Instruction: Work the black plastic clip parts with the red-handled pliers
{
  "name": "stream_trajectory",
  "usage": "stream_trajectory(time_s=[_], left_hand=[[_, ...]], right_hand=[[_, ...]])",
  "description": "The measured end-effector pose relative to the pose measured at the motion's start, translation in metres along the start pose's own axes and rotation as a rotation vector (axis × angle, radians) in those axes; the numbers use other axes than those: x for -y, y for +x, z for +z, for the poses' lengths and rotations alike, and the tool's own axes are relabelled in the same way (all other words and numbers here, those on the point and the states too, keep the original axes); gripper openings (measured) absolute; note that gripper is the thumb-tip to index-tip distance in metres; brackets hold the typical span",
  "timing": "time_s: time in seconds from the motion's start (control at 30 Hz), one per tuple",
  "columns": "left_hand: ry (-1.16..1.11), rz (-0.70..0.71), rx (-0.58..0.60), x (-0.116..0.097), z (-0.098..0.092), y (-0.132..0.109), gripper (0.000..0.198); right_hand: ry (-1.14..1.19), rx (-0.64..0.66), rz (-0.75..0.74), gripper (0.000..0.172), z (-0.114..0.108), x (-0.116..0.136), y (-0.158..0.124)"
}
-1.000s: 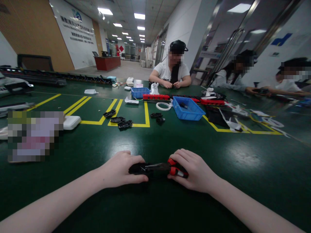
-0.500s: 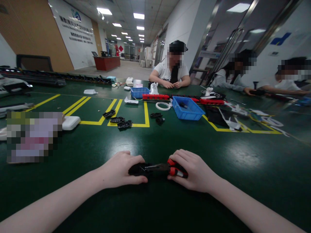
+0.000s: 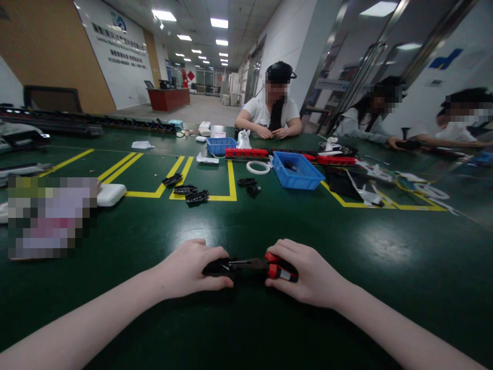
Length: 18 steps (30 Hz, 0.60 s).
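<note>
My left hand [image 3: 202, 270] is closed around a black part [image 3: 219, 267], pinching it between thumb and fingers just above or on the green table. Most of that part is dark and covered by the hand, so its kind cannot be told. My right hand [image 3: 304, 272] grips a pair of needle-nose pliers [image 3: 250, 263] by red and black handles [image 3: 279, 272]. The long jaws point left, and their tip meets the black part. Several similar-looking black parts [image 3: 196, 196] lie farther up the table, beyond my hands.
Blue bins [image 3: 296, 172] stand mid-table, with a white ring [image 3: 258, 167] and a red strip [image 3: 246, 153] nearby. At left lie a white case [image 3: 111, 195] and a blurred flat object [image 3: 54, 218]. A person [image 3: 275, 110] sits opposite; others sit at right.
The view has shifted very slightly. Both hands hold nearly the same pose, with the pliers' tip still at the black part.
</note>
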<state>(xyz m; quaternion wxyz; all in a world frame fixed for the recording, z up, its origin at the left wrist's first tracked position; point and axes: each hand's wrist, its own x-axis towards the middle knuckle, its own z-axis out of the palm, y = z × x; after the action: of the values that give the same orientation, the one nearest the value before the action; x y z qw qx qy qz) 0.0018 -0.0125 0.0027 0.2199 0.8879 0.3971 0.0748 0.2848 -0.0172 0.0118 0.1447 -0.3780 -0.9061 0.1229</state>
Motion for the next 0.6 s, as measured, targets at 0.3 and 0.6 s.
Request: stream_trajectory(time_s=[0.3,0.6], left_hand=[[-0.008,0.039,-0.016,-0.0014,-0.0017,-0.0007,0.038],[-0.019,0.024,0.007,0.0029,0.0007,0.0006,0.039]], right_hand=[[-0.109,-0.088,-0.075,0.033,0.0023,-0.0022,-0.0005],[-0.250,-0.173,-0.158,0.036,0.0044,-0.0048,-0.0024]])
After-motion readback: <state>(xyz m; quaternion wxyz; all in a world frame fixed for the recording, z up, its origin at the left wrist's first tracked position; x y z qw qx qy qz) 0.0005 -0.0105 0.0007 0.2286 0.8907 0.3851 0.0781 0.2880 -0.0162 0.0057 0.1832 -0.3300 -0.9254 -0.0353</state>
